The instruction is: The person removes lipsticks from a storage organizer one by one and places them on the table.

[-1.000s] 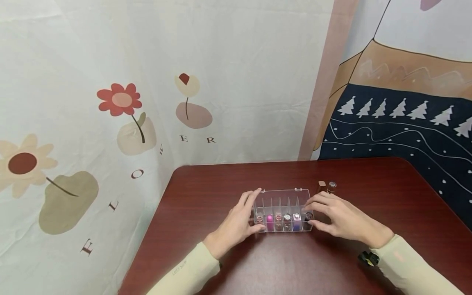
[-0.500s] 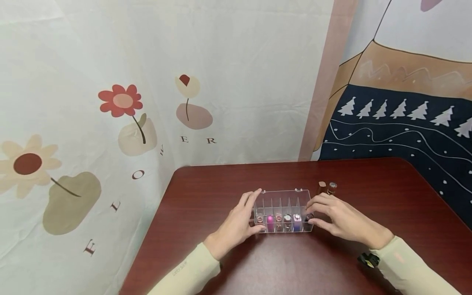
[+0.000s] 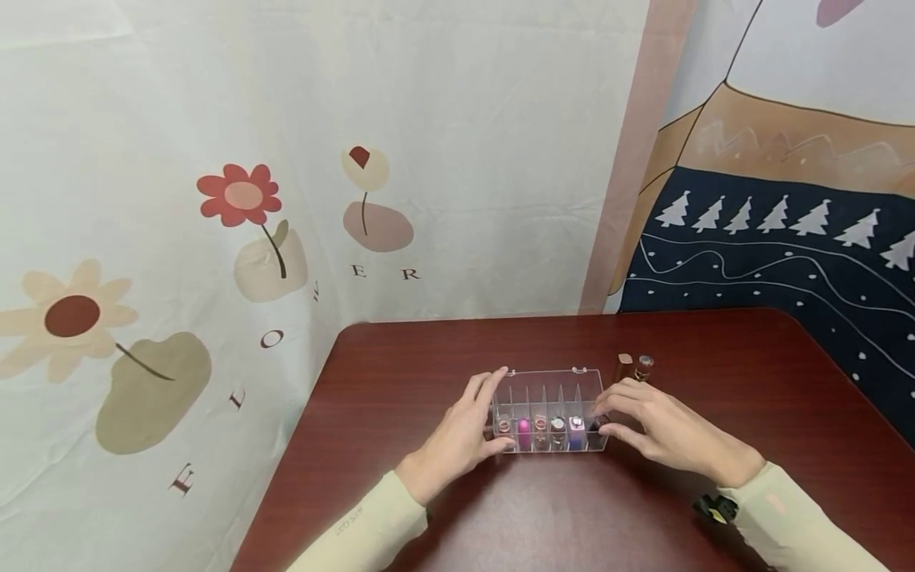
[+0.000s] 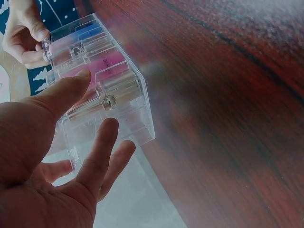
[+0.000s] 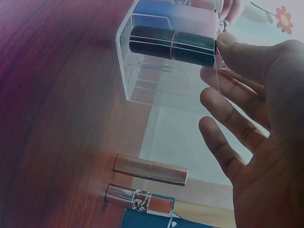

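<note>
A clear divided organizer box (image 3: 546,409) stands on the table with several lipsticks upright in its front row. My left hand (image 3: 457,429) holds its left end, thumb at the front and fingers along the side and back corner. In the left wrist view, a pink lipstick (image 4: 107,66) shows beyond the thumb. At the right end, my right hand (image 3: 650,417) pinches the top of a black lipstick (image 5: 171,45), which sits in the rightmost front compartment. The thumb lies against its top end; the index fingertip is partly hidden. The back row's compartments hold nothing visible.
Behind the right hand, a brown lipstick tube (image 3: 624,364) and a silver-topped lipstick tube (image 3: 644,367) stand upright on the dark red table (image 3: 429,349). Printed cloths (image 3: 486,159) hang behind the table and along its left side.
The black lipstick's top has tilted or turned slightly under my right fingers and shows less now. The left hand and the box stay put; the head view has shifted a little.
</note>
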Motion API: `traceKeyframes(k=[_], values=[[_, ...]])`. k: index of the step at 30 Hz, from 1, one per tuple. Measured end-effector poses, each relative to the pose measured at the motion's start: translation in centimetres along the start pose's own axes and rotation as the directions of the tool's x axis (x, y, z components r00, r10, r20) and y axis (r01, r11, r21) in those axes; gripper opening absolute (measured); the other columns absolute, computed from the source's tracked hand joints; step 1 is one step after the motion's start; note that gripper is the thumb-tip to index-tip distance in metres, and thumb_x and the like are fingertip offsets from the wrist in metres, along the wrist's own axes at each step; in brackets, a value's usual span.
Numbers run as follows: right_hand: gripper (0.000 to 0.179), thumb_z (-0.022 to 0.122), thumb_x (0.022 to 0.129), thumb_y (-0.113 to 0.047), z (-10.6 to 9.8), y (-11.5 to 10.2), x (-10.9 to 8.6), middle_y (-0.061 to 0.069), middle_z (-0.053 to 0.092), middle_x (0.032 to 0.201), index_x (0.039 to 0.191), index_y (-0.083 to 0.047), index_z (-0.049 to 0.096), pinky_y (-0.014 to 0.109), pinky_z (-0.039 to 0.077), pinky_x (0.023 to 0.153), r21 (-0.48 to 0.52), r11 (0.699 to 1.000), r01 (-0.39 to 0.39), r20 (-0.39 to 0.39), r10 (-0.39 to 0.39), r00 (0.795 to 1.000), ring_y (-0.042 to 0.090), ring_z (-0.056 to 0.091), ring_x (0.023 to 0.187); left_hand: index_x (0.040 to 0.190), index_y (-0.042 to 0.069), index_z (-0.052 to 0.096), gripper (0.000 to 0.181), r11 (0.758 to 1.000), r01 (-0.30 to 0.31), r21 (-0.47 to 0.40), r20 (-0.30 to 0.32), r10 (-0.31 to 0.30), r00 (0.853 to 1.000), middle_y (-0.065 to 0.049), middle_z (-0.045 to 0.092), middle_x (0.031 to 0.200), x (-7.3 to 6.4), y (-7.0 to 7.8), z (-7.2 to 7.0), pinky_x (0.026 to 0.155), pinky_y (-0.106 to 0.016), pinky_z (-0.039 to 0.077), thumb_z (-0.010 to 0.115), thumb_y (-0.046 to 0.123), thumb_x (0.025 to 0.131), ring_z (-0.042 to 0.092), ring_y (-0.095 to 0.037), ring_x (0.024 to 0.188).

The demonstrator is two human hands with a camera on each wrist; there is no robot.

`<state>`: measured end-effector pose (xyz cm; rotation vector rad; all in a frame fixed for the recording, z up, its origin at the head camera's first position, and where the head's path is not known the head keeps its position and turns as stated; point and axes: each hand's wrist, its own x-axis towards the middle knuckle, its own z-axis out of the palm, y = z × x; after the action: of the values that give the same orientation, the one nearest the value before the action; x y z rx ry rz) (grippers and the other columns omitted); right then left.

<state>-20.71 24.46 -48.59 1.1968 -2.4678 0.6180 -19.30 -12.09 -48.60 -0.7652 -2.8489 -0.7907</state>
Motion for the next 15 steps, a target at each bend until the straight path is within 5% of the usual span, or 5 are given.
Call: traceKeyframes(k=[8, 15], values=[[0.033, 0.097, 0.095, -0.012, -0.40, -0.41, -0.01, -0.022, 0.077, 0.117, 0.122, -0.025, 0.085, 0.009, 0.053, 0.105, 0.000, 1.000, -0.026, -0.023, 0.026, 0.999, 0.000, 0.073, 0.110, 0.184, 0.015, 0.030, 0.115, 1.000, 0.003, -0.019, 0.002, -0.003, 1.000, -0.016, 0.050, 0.172, -0.04, 0.08, 0.10, 0.084, -0.034, 0.067, 0.101, 0.026, 0.094, 0.061, -0.005, 0.079], [0.041, 0.099, 0.089, -0.005, -0.93, -0.37, 0.47, -0.015, 0.080, 0.118, 0.125, -0.018, 0.085, 0.003, 0.052, 0.106, 0.049, 0.998, 0.031, -0.102, -0.026, 0.994, 0.005, 0.073, 0.108, 0.184, 0.015, 0.031, 0.114, 1.000, 0.005, 0.004, -0.006, -0.005, 1.000, -0.016, 0.050, 0.172, -0.09, 0.07, 0.09, 0.089, -0.044, 0.068, 0.101, 0.028, 0.095, 0.065, -0.007, 0.087]])
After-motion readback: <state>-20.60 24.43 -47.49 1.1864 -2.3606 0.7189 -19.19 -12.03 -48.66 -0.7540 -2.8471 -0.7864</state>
